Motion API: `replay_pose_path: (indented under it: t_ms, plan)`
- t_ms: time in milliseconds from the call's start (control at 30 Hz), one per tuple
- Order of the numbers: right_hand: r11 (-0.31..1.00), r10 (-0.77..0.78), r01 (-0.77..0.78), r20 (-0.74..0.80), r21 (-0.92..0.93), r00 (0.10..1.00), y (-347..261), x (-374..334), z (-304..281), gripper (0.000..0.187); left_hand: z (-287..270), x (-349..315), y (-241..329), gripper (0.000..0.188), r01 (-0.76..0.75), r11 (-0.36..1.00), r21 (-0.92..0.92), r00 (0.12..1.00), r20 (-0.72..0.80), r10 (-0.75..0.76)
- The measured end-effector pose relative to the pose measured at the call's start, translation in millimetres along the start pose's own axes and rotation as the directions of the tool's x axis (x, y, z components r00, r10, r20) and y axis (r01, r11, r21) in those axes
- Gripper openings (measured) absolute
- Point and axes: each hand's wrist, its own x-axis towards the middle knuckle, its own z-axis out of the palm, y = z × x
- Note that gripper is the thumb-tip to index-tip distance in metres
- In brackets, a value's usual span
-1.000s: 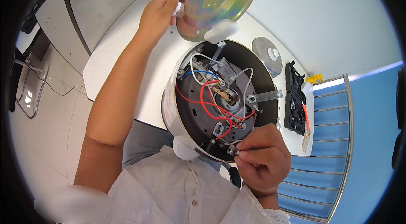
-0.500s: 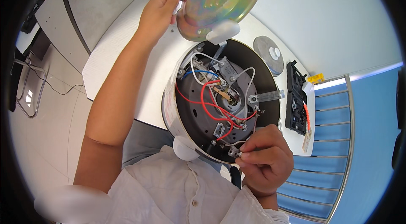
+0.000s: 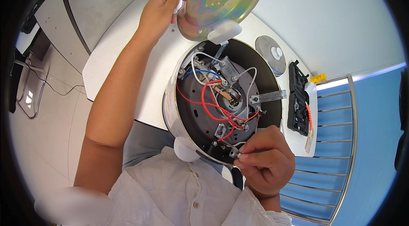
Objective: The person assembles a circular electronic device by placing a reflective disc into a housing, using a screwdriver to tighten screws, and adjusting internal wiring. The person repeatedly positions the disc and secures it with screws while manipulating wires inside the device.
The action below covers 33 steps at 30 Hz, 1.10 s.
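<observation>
A round metal bottom cover (image 3: 221, 2) with a rainbow sheen is raised above the far side of an opened rice cooker body (image 3: 170, 117). My left hand (image 3: 159, 10) is closed on the white foot (image 3: 179, 6) at its edge; another white foot (image 3: 224, 32) sticks out below the cover. Red, blue and white wires (image 3: 208, 106) run between terminals inside the upturned body. At its near right rim, my right hand (image 3: 268, 157) pinches a small metal piece (image 3: 238, 156) against a metal bracket (image 3: 233, 152). My fingers partly hide that piece.
On the white table (image 3: 115, 66), a grey round plate (image 3: 270, 55) lies behind the body. A black tool case (image 3: 298, 102) and an orange-handled tool (image 3: 309, 117) are at the right. Metal railing (image 3: 351, 132) runs beyond the table's right edge.
My right fingertips have shifted slightly left along the rim, with the small metal piece and bracket. The cover in my left hand has barely moved.
</observation>
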Motion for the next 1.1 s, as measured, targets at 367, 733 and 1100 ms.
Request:
replay_pose_path:
  t_ms: [367, 733, 1100]
  plan:
    - [0.996, -0.04, 0.04, -0.001, -0.076, 0.999, -1.7, -0.7, -0.2, 0.02, 0.3, -0.1, 0.8, 0.031, 0.004, 1.0, 0.0, 1.0, -0.012, -0.004]
    - [0.993, -0.087, 0.086, -0.007, -0.086, 0.996, 1.1, -1.6, 0.2, 0.024, 0.6, 1.2, 0.6, 0.03, -0.004, 1.0, -0.001, 0.999, -0.036, 0.004]
    - [0.996, -0.08, 0.078, -0.038, -0.039, 0.996, 4.7, -5.2, 0.1, 0.029, 2.6, -0.7, 2.8, 0.03, 0.003, 1.0, -0.003, 0.999, -0.039, -0.003]
